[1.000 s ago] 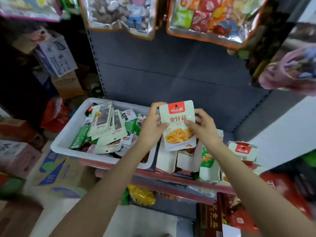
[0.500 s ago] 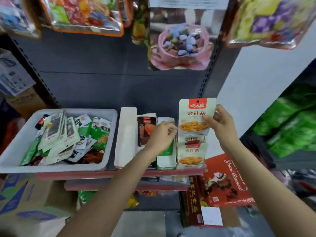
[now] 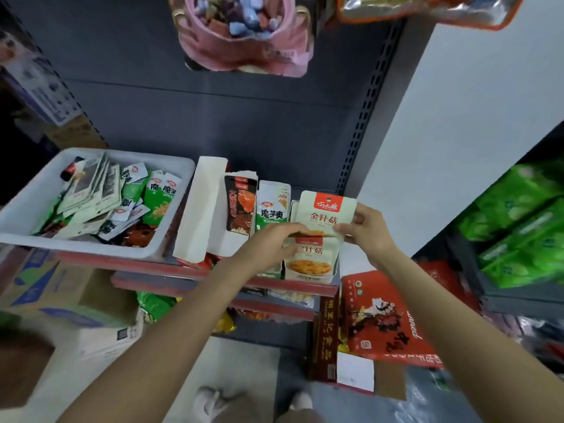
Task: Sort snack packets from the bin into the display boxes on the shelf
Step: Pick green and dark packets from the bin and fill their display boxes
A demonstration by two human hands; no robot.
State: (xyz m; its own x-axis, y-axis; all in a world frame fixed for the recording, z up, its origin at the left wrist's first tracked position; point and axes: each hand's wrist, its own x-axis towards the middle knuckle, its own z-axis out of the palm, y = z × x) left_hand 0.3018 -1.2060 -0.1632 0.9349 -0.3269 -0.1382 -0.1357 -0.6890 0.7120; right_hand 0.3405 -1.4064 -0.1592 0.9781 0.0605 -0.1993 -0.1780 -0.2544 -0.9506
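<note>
Bin: white plastic bin (image 3: 171, 251) at the shelf's left end, heaped with mixed snack packets (image 3: 106, 199).
Display boxes: white card boxes (image 3: 198, 209) just right of the bin, upright packets in rows.
Left hand (image 3: 268, 245): reaching forward, fingers curled over the lower edge of the white packet with red label (image 3: 328, 212).
Right hand (image 3: 366, 230): pinching the same packet's right edge, thumb in front.
Packet: upright, in the rightmost box behind a matching packet (image 3: 311, 261).
Shelf: red-edged shelf (image 3: 152, 267), grey back panel (image 3: 213, 117).
Floor: red carton (image 3: 387, 319) below right.
</note>
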